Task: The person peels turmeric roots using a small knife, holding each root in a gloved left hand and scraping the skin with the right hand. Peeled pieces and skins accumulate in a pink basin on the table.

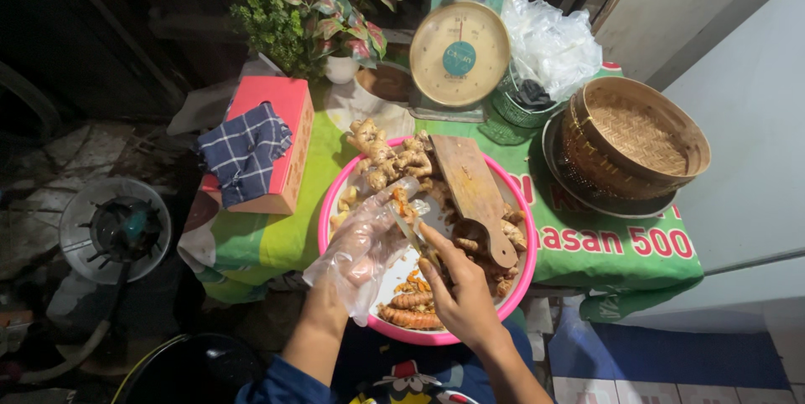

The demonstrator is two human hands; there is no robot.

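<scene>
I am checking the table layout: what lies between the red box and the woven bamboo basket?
In the head view, the pink basin of ginger roots with a wooden cutting board lies between red box and basket.

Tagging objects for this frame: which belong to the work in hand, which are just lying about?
In use: left hand in a clear plastic glove, holding a root piece; right hand with a knife; pink basin; roots; cutting board.

Lying about: scale; bamboo basket; red box; checked cloth; plants; plastic bags.
</scene>
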